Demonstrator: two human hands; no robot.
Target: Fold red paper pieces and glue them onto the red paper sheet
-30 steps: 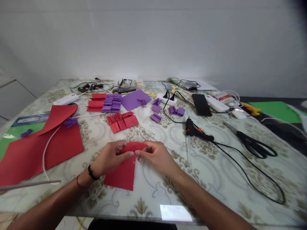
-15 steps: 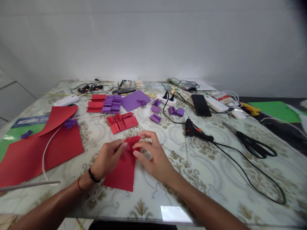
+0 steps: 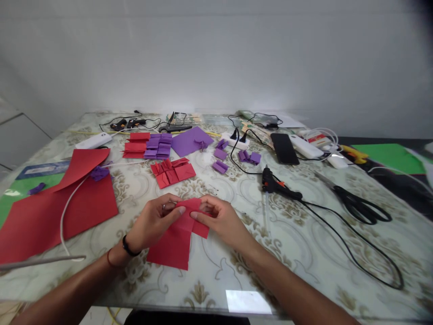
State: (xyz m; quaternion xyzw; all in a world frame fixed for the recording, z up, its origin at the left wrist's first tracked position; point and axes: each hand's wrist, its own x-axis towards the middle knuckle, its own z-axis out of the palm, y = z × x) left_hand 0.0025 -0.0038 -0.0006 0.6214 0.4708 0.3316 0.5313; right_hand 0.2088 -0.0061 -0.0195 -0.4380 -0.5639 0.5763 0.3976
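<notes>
Between my two hands is a red sheet of paper (image 3: 185,220), lifted above the table. My left hand (image 3: 157,221) pinches its upper left part between thumb and fingers. With thumb on top and fingers behind, my right hand (image 3: 219,220) grips its right side, where a red flap (image 3: 200,229) sticks out. Beneath lies another stretch of red paper (image 3: 171,248); whether it joins the held part is unclear. Just beyond my hands sits a folded red paper piece (image 3: 173,172) with raised pleats.
Folded red pieces (image 3: 135,146) and purple pieces (image 3: 158,146) stand at the back left, near a purple sheet (image 3: 191,140). To the right lie a black glue gun (image 3: 279,187) with its cord and scissors (image 3: 352,198). Large red sheets (image 3: 84,207) cover the left side.
My right hand has gone from loosely spread fingers to a pinch on the red paper. A flap now shows at the right, and the paper's upper part is folded or turned.
</notes>
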